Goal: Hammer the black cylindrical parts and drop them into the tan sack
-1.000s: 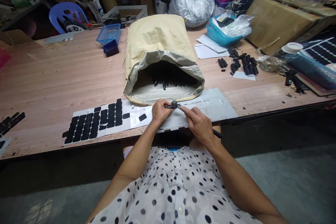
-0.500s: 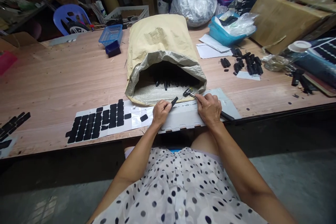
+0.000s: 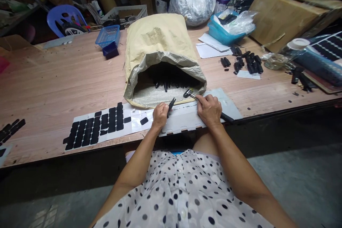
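My left hand (image 3: pixel 160 115) is closed around a small black stick-shaped part (image 3: pixel 171 104) that points up and away from me. My right hand (image 3: pixel 210 109) grips a small hammer (image 3: pixel 188 93) by its handle; the metal head rests near the mouth of a tan woven sack (image 3: pixel 160 57). Both hands sit over a grey flat sheet (image 3: pixel 187 115) at the table's near edge. Several more black parts lie inside the sack's dark opening.
A white backing sheet with black pads (image 3: pixel 98 126) lies left of my hands. Loose black parts (image 3: pixel 245 64) are scattered at right. A blue basket (image 3: pixel 108 35), teal tray (image 3: pixel 226 32), cardboard box (image 3: pixel 278 17) and a clear plastic bag (image 3: pixel 193 3) stand farther back on the wooden table (image 3: pixel 53 78).
A second ago both hands were together on the black part. My right hand then drew away to the right with the hammer; since then the hands have hardly moved.
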The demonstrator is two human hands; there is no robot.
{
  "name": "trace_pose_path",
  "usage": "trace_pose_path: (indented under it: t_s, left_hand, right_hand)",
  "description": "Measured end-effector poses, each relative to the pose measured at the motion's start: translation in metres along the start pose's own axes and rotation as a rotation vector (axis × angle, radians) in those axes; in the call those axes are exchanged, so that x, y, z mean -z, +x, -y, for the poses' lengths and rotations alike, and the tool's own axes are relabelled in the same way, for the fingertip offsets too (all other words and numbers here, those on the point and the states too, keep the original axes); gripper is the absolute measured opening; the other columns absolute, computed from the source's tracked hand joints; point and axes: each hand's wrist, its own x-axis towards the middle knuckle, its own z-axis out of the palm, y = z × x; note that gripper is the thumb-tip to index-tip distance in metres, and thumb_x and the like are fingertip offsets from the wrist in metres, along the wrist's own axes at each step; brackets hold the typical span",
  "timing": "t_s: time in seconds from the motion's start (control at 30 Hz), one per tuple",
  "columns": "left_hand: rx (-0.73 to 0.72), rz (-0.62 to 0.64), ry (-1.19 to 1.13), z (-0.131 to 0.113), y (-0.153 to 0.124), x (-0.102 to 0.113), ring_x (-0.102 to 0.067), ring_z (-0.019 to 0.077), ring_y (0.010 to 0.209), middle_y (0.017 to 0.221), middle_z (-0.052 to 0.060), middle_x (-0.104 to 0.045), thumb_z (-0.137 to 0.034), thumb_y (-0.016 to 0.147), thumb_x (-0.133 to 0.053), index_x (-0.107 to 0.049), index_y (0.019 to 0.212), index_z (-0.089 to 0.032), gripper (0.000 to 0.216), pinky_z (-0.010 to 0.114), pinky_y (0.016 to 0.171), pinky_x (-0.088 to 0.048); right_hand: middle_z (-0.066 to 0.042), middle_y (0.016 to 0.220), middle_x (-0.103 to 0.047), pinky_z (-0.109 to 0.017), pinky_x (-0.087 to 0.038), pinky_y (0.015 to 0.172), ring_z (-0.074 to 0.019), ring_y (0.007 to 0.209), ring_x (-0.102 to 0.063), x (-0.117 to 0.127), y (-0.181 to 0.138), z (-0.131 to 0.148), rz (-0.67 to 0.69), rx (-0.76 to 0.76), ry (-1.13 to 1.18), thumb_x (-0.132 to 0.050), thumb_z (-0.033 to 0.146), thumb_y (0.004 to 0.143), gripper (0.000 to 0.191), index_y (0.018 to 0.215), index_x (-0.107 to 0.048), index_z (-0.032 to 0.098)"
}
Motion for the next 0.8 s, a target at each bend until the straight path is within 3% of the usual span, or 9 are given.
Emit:
trace_pose_path:
  t_s: [0.23,0.3,0.4,0.47,0.53,0.63,0.73,0.8]
  left_hand:
    - [-0.027,0.016,-0.080,-0.002,-0.005,0.006,-0.061,0.0206,0.085,0.081,0.005,-0.062,-0.024,0.097,-0.036,-0.060,0.066,-0.020,0.039,0.033,0.086,-0.049]
    - [-0.106,0.121,-0.180,-0.001,-0.022,0.012,-0.060,0.0203,0.084,0.085,0.005,-0.062,-0.033,0.099,-0.039,-0.063,0.076,-0.020,0.035,0.033,0.083,-0.049]
    - [-0.164,0.447,-0.339,0.009,-0.060,0.016,-0.058,0.0176,0.076,0.084,0.004,-0.065,-0.050,0.099,-0.045,-0.064,0.096,-0.019,0.037,0.030,0.075,-0.049]
    - [-0.101,0.647,-0.347,0.021,-0.084,0.011,-0.055,0.0155,0.071,0.080,0.002,-0.065,-0.055,0.097,-0.049,-0.064,0.099,-0.018,0.039,0.028,0.072,-0.047]
    - [0.001,0.732,-0.236,0.036,-0.100,0.000,-0.055,0.0154,0.070,0.077,0.000,-0.064,-0.051,0.093,-0.056,-0.065,0.096,-0.018,0.034,0.028,0.072,-0.046]
    - [0.207,0.691,0.000,0.062,-0.105,-0.023,-0.062,0.0195,0.081,0.083,0.001,-0.068,-0.040,0.088,-0.060,-0.068,0.098,-0.020,0.024,0.029,0.078,-0.048]
    - [0.412,0.638,0.120,0.080,-0.099,-0.041,-0.068,0.0227,0.097,0.098,0.001,-0.074,-0.039,0.093,-0.054,-0.068,0.114,-0.028,0.028,0.031,0.088,-0.050]
    - [0.446,0.632,0.144,0.082,-0.095,-0.045,-0.069,0.0230,0.104,0.104,0.000,-0.075,-0.040,0.095,-0.052,-0.066,0.124,-0.033,0.033,0.031,0.092,-0.050]
  right_hand:
    - [-0.009,0.088,-0.057,-0.033,-0.025,0.070,-0.0226,0.084,-0.041,-0.001,0.001,0.001,-0.027,0.013,-0.013,-0.051,0.023,0.094,0.033,0.114,-0.077,0.025]
    - [-0.008,0.087,-0.057,-0.033,-0.026,0.070,-0.0222,0.083,-0.042,-0.002,0.001,0.002,-0.032,0.017,-0.019,-0.051,0.022,0.094,0.033,0.113,-0.078,0.025]
    - [-0.008,0.087,-0.057,-0.033,-0.025,0.069,-0.0218,0.083,-0.041,-0.004,0.001,0.002,-0.036,0.018,-0.015,-0.051,0.021,0.094,0.033,0.114,-0.077,0.026]
    - [-0.008,0.087,-0.057,-0.033,-0.024,0.069,-0.0217,0.083,-0.040,-0.006,0.001,0.002,-0.038,0.015,-0.011,-0.052,0.021,0.093,0.033,0.114,-0.077,0.025]
    - [-0.008,0.087,-0.057,-0.033,-0.023,0.069,-0.0215,0.082,-0.040,-0.007,0.000,0.001,-0.039,0.014,-0.009,-0.052,0.021,0.092,0.033,0.114,-0.077,0.025]
    - [-0.008,0.088,-0.057,-0.033,-0.024,0.069,-0.0216,0.082,-0.040,-0.008,0.000,0.000,-0.042,0.018,-0.004,-0.051,0.021,0.093,0.033,0.113,-0.077,0.025]
    - [-0.008,0.087,-0.057,-0.032,-0.024,0.069,-0.0218,0.082,-0.040,-0.008,0.001,0.000,-0.047,0.026,-0.002,-0.052,0.021,0.093,0.032,0.113,-0.077,0.025]
    - [-0.008,0.087,-0.056,-0.032,-0.024,0.069,-0.0217,0.082,-0.040,-0.008,0.000,0.000,-0.051,0.032,-0.004,-0.053,0.021,0.092,0.032,0.114,-0.076,0.025]
